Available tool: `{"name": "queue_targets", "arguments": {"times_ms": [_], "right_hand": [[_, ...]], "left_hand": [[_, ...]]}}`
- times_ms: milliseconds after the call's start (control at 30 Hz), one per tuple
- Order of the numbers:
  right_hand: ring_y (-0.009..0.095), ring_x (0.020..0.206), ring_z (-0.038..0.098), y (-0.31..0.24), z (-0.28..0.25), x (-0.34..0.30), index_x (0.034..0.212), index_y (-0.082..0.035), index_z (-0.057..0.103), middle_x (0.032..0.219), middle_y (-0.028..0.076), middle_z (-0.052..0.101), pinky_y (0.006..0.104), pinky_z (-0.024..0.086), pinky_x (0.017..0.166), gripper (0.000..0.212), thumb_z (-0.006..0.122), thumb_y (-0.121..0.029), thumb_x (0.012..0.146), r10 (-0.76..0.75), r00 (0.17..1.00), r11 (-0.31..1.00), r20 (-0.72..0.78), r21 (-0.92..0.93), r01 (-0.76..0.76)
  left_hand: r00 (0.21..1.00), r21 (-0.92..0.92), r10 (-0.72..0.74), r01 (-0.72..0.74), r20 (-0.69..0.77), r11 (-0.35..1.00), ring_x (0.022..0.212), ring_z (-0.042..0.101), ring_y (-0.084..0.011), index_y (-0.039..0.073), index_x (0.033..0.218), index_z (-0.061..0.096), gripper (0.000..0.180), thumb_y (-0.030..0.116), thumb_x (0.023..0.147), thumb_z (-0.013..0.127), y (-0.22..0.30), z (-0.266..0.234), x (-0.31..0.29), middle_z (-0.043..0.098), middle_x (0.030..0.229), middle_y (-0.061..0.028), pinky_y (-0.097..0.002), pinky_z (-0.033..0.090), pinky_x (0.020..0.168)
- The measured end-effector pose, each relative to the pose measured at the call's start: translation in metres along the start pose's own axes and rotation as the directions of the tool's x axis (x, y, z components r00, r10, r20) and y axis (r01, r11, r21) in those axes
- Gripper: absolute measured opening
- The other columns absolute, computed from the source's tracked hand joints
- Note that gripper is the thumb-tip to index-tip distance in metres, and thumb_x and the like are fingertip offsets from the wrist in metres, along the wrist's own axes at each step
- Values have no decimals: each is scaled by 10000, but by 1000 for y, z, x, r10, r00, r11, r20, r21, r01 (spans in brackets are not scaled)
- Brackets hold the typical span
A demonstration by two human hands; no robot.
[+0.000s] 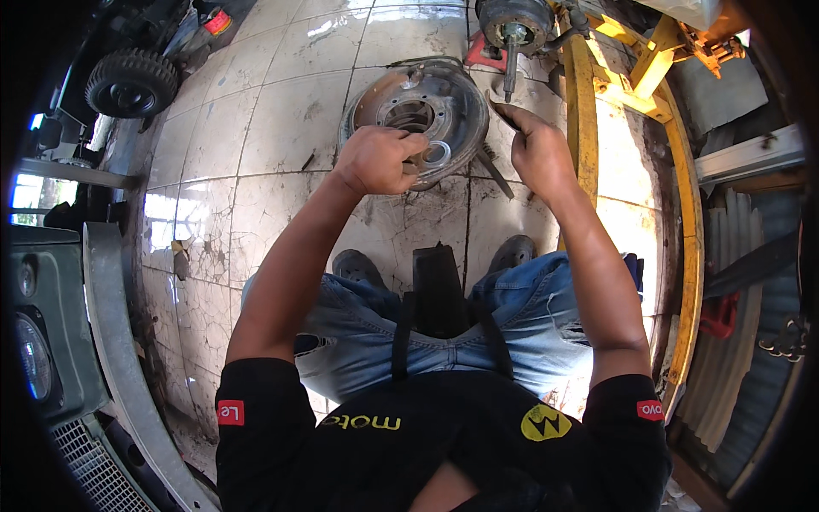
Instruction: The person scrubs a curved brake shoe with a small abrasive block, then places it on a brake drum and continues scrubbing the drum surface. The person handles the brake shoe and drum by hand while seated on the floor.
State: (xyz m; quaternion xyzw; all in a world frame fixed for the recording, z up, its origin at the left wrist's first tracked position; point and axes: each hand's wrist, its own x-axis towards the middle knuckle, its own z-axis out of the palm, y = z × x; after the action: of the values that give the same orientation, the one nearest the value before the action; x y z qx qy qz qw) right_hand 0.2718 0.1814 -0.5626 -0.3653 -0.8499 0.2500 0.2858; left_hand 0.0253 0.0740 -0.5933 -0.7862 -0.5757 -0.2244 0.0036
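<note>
A round, worn metal wheel plate (467,115), with a large centre hole and bolt holes around it, lies on the tiled floor in front of me. Over its near left part, my left hand (381,160) is closed with fingers curled; what they hold is hidden. Just right of those fingers, a shiny metal ring (438,154) rests on the plate. My right hand (543,155), to the right of the plate, pinches a thin dark strip (505,116) that points up and left. Below that hand, a dark narrow bar (495,175) slants down from the plate's edge.
A hub with a protruding shaft (513,60) stands ahead, beside a red stand (485,53). To the right runs a yellow metal frame (583,119). A vehicle front with a grey bumper (128,341) is at left; a black tyre (131,84) lies farther off.
</note>
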Motion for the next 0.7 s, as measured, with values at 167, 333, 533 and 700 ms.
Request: {"name": "queue_targets", "arguments": {"times_ms": [167,333,533,700], "right_hand": [[394,1055,615,8,15,3,1202,-32,630,1141,233,644,436,495,924,458,485,92,786,-15,999,998,30,-68,17],[398,1042,617,10,13,6,1203,-35,629,1133,229,648,446,496,912,452,489,77,788,-24,999,998,34,-49,26],[403,1037,617,10,13,4,1205,-37,632,1132,234,645,447,495,911,453,486,76,792,-15,999,998,33,-57,17],[410,1042,608,7,8,6,1205,-32,632,1144,247,632,450,488,913,441,476,72,805,16,999,999,29,-51,-14]], "left_hand": [[994,7,-8,8,110,1000,723,661,-308,136,987,670,347,206,650,722,-2,0,0,672,786,-86,-411,536,638],[984,44,36,-44,177,998,714,655,-312,122,996,675,376,192,632,738,1,1,-4,661,771,-85,-417,529,634],[1000,14,22,-22,17,1000,689,644,-321,122,980,677,356,196,637,733,5,5,-7,649,735,-91,-418,520,617],[991,-48,-24,18,-128,999,652,631,-304,125,961,671,359,175,610,732,-3,1,-4,629,701,-81,-398,511,600]]}}
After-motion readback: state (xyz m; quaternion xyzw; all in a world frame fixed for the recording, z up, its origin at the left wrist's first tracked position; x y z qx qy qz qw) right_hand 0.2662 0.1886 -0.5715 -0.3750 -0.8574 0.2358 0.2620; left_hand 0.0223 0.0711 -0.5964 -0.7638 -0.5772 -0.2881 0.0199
